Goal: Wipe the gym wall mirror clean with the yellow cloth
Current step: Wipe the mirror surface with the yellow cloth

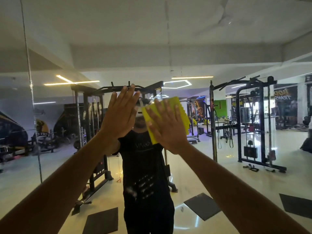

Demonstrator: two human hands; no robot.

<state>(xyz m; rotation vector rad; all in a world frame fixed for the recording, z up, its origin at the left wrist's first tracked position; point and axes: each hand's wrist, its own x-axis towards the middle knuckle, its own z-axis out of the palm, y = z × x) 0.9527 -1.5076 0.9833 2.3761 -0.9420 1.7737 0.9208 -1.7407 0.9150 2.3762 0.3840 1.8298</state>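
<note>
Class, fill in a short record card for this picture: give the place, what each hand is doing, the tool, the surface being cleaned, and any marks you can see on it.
Place: gym, seen reflected in the wall mirror
Left hand: fingers straight, palm raised flat toward the glass, holding nothing
Right hand: fingers spread straight, pressing the yellow cloth against the mirror
Tool: yellow cloth, ribbed texture, partly covered by the right hand
Marks: whitish smears lower down on the glass, below the hands
Reflection: person in dark shirt, weight racks, dark floor mats
</note>
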